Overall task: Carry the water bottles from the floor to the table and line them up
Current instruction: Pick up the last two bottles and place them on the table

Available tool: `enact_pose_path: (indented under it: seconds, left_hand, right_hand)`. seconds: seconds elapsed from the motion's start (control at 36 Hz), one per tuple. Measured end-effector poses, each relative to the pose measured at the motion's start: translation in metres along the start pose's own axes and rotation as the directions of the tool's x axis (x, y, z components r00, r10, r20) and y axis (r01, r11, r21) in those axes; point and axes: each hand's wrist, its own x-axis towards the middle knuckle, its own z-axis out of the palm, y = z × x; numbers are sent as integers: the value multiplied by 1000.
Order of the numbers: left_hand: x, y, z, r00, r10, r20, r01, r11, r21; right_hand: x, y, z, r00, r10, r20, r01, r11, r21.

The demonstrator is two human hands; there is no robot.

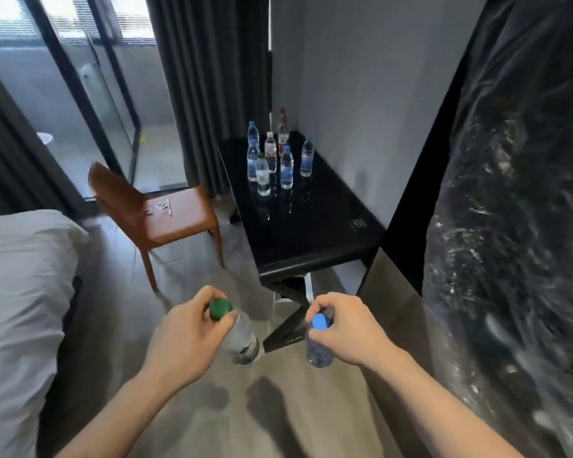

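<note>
My left hand [186, 328] pinches the green-capped bottle [237, 335] at the neck, fingers curled round it just under the cap, so the body hangs free below and tilts slightly toward the right. My right hand [344, 325] grips the blue-capped bottle [318, 345] the same way, fingertips closed round the neck beneath the cap, the body hanging near vertical. I judge the neck hold to suit carrying: the weight hangs under the grip, and the base stays free for setting down upright. Both bottles are off the floor [298, 411] and not yet at the table; they hang over the floor short of the near end of the black table [311, 239]. Toward the far end of the tabletop stands a loose cluster of bottles [272, 157], upright, with blue, white, green and red caps; I count about eight, though some overlap. They are grouped rather than in a clear row, so I judge the lining-up step as unfinished. The near half of the tabletop carries only an inset panel [359, 223] near the wall-side edge. An orange-brown chair [159, 213] stands just left of the table with small items on its seat. A bed with white bedding [20, 292] lies at the left; a dark marbled panel [510, 226] fills the right.
</note>
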Motion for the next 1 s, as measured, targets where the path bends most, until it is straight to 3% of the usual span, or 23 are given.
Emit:
enact_pose_path:
  seconds: [0.14,0.28,0.61,0.78,1.0]
  left_hand:
    - [71,-44,-7,999,-35,-15,36,999,38]
    - [144,-95,-20,999,-50,17,50,998,26]
    - [331,-163,-58,957,97,272,-128,987,96]
    - [420,-182,-40,941,170,293,-209,972,107]
    - [530,-183,0,853,273,445,-334,940,63]
  right_hand:
    - [82,-22,5,999,-53,9,52,998,36]
    - [160,-45,28,1000,-10,4,9,999,38]
    - [298,-94,57,978,159,-134,-142,982,126]
    - [365,-92,54,959,242,-151,-223,966,131]
    - [460,-68,51,918,364,-158,-321,915,244]
